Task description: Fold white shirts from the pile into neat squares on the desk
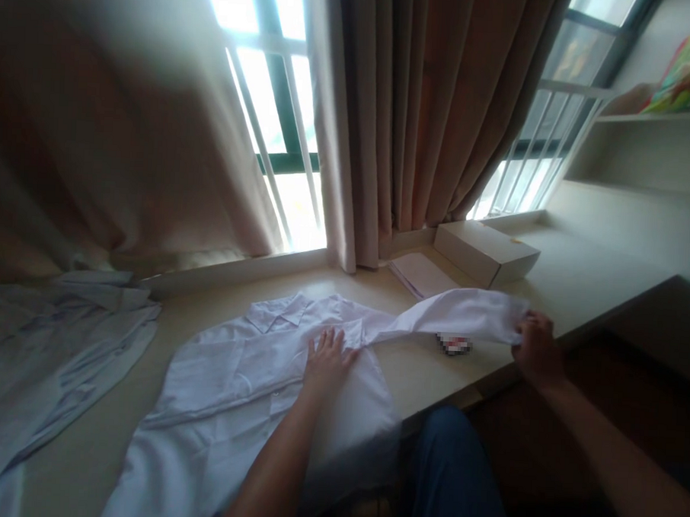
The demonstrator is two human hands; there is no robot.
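Observation:
A white shirt (pixel 225 383) lies spread on the desk, its collar toward the window and its lower part hanging over the front edge. My left hand (pixel 326 360) rests flat on the shirt near the shoulder, fingers spread. My right hand (pixel 535 347) is closed around the cuff end of one sleeve, which stretches out to the right, raised above the desk. The other sleeve cannot be made out.
More white garments (pixel 49 352) lie at the left. Behind the sleeve are a folded white cloth (pixel 421 273) and a white box (pixel 486 249). A small blurred dark item (pixel 454 344) sits on the desk (pixel 431 388). Brown curtains (pixel 432 102) hang behind.

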